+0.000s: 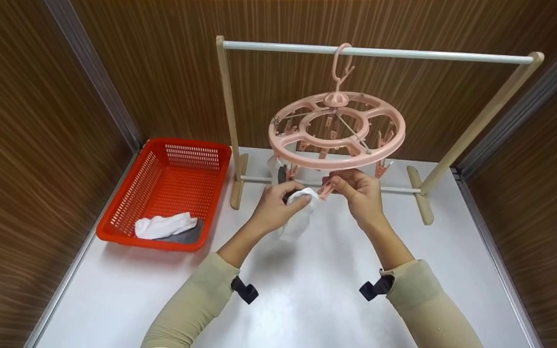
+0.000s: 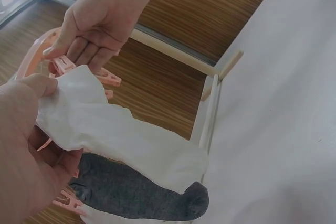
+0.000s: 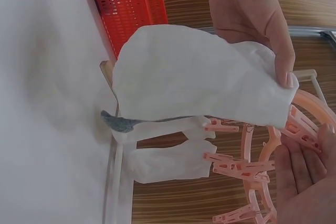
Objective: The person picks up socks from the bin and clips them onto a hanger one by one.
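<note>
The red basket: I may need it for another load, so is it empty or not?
Not empty: in the red basket, a white sock lies at the near end, partly over a grey piece.

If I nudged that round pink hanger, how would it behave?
The pink hanger would probably swing, since a single hook suspends it from the white rail. Its clips look likely to sway, dangling below. It may be light, being mostly open space.

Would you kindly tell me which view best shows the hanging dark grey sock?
The left wrist view: the dark grey sock shows most of its length there. The head view shows only slivers near the left hand; the right wrist view, mainly a tip below the white sock.
</note>
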Tool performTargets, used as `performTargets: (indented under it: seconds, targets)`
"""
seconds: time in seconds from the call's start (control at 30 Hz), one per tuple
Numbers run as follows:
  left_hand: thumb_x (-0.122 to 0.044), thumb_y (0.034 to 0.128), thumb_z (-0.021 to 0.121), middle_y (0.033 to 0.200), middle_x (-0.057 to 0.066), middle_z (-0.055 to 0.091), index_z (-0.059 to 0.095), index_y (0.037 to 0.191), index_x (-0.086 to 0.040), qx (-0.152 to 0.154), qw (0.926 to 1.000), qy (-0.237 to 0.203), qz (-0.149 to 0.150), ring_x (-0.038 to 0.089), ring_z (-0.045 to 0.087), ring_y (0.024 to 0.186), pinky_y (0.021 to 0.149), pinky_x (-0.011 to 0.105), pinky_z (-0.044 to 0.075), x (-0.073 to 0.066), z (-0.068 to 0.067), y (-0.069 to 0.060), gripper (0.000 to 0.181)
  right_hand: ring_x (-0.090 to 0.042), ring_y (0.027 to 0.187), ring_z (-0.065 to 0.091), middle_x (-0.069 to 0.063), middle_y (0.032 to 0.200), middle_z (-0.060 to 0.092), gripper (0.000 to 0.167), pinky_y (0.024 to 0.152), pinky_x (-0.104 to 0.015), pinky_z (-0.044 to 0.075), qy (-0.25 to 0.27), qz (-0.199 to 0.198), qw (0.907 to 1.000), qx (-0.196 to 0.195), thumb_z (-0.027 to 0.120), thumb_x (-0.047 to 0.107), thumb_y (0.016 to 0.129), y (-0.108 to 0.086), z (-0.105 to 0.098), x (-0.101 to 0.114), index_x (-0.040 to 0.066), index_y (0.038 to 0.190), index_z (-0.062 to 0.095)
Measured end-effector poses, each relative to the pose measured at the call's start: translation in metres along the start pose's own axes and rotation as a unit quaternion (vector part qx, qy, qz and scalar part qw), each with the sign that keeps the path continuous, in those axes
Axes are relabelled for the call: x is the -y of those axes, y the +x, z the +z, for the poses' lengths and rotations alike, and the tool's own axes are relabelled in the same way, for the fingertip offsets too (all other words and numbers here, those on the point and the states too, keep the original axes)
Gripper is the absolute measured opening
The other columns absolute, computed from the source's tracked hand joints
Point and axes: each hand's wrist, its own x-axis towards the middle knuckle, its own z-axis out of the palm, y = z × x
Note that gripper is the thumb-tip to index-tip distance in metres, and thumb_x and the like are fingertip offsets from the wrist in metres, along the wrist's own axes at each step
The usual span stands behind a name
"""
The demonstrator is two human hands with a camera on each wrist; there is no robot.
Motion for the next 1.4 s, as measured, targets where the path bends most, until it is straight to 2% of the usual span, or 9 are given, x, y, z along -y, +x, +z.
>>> performTargets:
  seconds: [0.2, 0.43, 0.77, 1.0, 1.13, 1.27, 1.4]
  targets:
    - [-0.024, 0.0945, 0.069, 0.098, 0.000, 0.070, 0.071, 0.107, -0.011, -0.002, 1.0000, 0.005, 0.003, 0.011, 0.061, 0.083, 0.074, 0.026, 0.054, -0.001, 0.003, 0.001, 0.018, -0.018, 0.076, 0.074, -0.017, 0.089, 0.075, 0.021, 0.075, -0.036, 0.061, -0.002, 0.009, 0.9999, -0.012, 0.060, -0.002, 0.096, -0.001, 0.001, 0.000, -0.022, 0.102, 0.061]
    - [-0.027, 0.0939, 0.069, 0.096, -0.001, 0.070, 0.072, 0.105, -0.012, -0.021, 0.9994, 0.028, 0.010, 0.011, 0.062, 0.084, 0.074, 0.027, 0.054, -0.002, 0.004, 0.002, 0.019, -0.018, 0.076, 0.075, -0.015, 0.087, 0.075, 0.017, 0.074, -0.036, 0.061, 0.000, 0.008, 0.9999, -0.015, 0.060, -0.003, 0.096, -0.001, 0.002, 0.001, -0.019, 0.099, 0.063]
    - [-0.025, 0.0936, 0.070, 0.096, 0.001, 0.072, 0.072, 0.103, -0.010, -0.045, 0.9986, 0.025, 0.012, 0.011, 0.063, 0.084, 0.074, 0.028, 0.054, -0.002, 0.011, 0.003, 0.018, -0.020, 0.076, 0.075, -0.017, 0.088, 0.075, 0.016, 0.075, -0.037, 0.061, -0.001, 0.015, 0.9998, -0.010, 0.063, -0.003, 0.094, -0.001, 0.000, 0.003, -0.017, 0.100, 0.065]
    - [-0.026, 0.0951, 0.069, 0.098, 0.001, 0.072, 0.072, 0.106, -0.010, -0.035, 0.9991, 0.014, 0.019, 0.009, 0.062, 0.084, 0.074, 0.025, 0.054, -0.005, 0.018, 0.005, 0.020, -0.020, 0.077, 0.075, -0.017, 0.089, 0.075, 0.016, 0.074, -0.035, 0.061, -0.016, 0.015, 0.9997, -0.014, 0.065, -0.001, 0.093, -0.004, -0.003, 0.003, -0.016, 0.101, 0.067]
    - [-0.027, 0.0951, 0.069, 0.098, 0.000, 0.071, 0.072, 0.108, -0.010, -0.027, 0.9994, 0.006, 0.021, 0.008, 0.062, 0.081, 0.071, 0.024, 0.055, -0.004, 0.017, 0.003, 0.021, -0.020, 0.077, 0.075, -0.020, 0.090, 0.075, 0.017, 0.074, -0.035, 0.061, -0.024, 0.012, 0.9996, -0.011, 0.064, -0.003, 0.094, -0.005, -0.002, 0.001, -0.016, 0.103, 0.066]
    - [-0.028, 0.0953, 0.069, 0.097, -0.001, 0.071, 0.072, 0.108, -0.011, -0.023, 0.9994, 0.013, 0.021, 0.008, 0.061, 0.080, 0.070, 0.024, 0.054, -0.003, 0.015, 0.002, 0.021, -0.020, 0.078, 0.075, -0.023, 0.091, 0.074, 0.014, 0.074, -0.035, 0.061, -0.024, 0.018, 0.9995, -0.008, 0.063, -0.004, 0.094, -0.006, -0.002, 0.000, -0.013, 0.103, 0.067]
    - [-0.029, 0.0951, 0.069, 0.096, -0.001, 0.070, 0.072, 0.108, -0.011, -0.024, 0.9993, 0.018, 0.022, 0.009, 0.060, 0.080, 0.070, 0.025, 0.053, -0.003, 0.014, 0.002, 0.022, -0.019, 0.078, 0.074, -0.024, 0.092, 0.073, 0.016, 0.075, -0.035, 0.061, -0.027, 0.025, 0.9993, -0.009, 0.064, -0.003, 0.094, -0.007, -0.002, 0.000, -0.015, 0.104, 0.066]
